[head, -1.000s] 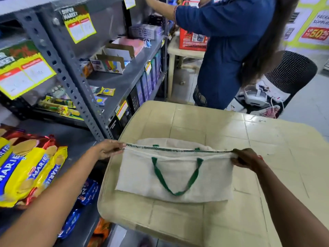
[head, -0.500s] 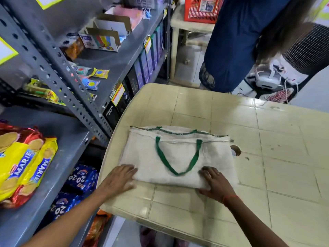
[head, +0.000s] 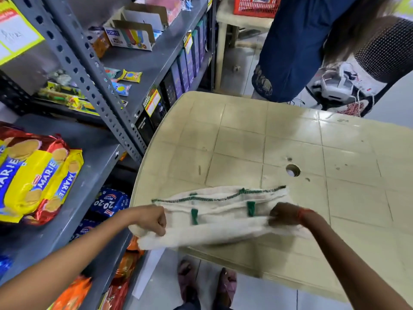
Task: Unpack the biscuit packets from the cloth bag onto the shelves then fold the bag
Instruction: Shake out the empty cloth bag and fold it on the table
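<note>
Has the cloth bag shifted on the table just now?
Yes. The cloth bag has slid nearer: its top hem lay beyond the table hole, and now lies this side of it.

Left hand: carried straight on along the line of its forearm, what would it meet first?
The cloth bag: the left hand grips its left edge, and the forearm points right and away across the bag over the table. Beyond it, probably bare tabletop; height is hard to judge.

Beige plastic table (head: pixel 290 142) with a tile pattern and a round hole, grey metal shelves (head: pixel 89 70) right up against its left edge. Pale tiled floor (head: pixel 257 294), black mesh chair (head: pixel 384 48) and red basket (head: pixel 254 6) further back.
</note>
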Demonstrator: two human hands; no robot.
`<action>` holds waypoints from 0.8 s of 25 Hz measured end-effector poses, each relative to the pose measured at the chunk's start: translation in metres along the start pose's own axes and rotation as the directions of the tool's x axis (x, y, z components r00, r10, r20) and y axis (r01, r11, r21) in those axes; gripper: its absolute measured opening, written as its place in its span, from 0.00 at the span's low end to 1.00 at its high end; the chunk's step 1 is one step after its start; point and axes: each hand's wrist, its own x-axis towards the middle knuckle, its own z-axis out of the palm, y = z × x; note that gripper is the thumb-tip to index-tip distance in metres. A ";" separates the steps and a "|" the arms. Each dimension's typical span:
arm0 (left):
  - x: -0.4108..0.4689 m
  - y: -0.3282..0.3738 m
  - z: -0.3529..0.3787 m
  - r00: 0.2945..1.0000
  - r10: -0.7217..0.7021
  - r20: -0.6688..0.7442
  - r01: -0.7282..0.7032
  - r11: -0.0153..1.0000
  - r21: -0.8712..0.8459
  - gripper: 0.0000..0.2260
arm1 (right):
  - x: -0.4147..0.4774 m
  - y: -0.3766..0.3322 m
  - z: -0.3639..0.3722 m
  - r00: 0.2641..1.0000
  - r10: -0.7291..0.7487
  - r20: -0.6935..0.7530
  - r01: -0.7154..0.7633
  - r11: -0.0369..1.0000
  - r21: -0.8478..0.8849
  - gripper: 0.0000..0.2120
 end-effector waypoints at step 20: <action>0.044 -0.032 -0.014 0.746 -0.508 -0.432 0.372 0.855 -0.362 0.11 | 0.104 -0.026 -0.027 0.413 0.391 -0.823 -0.130 0.919 0.372 0.26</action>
